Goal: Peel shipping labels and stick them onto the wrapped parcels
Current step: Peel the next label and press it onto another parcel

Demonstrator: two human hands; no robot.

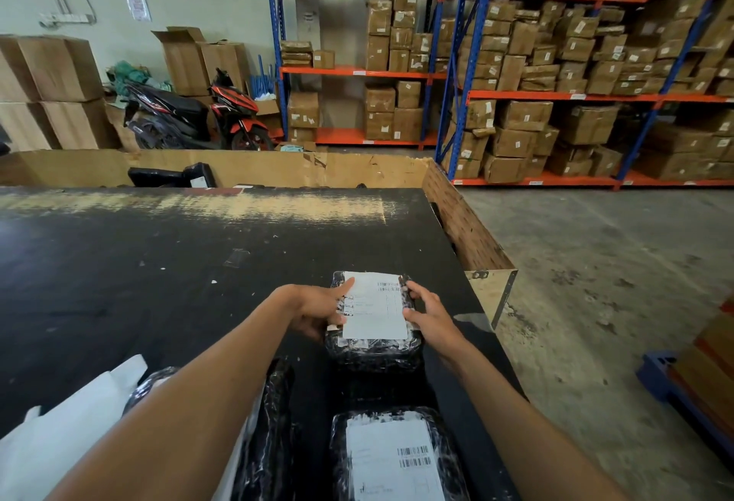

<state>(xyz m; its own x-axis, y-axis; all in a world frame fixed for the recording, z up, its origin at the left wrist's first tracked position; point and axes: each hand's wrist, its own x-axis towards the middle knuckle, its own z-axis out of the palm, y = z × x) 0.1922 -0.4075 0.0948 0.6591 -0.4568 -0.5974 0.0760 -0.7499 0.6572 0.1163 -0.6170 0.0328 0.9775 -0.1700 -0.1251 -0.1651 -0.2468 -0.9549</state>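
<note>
Black wrapped parcel (373, 345) between both hands, long axis away from person. Left hand (317, 312) fingers grip left edge, forefinger pressing shipping label (375, 308); right hand (431, 316) fingers grip right edge.

1 labelled parcel (373, 322) lies on the table (159, 262), behind a nearer parcel (397, 457); shelving (556, 95) stands beyond.

Both arms reach forward, left hand (317, 308) and right hand (431, 312) with fingers curled.
</note>
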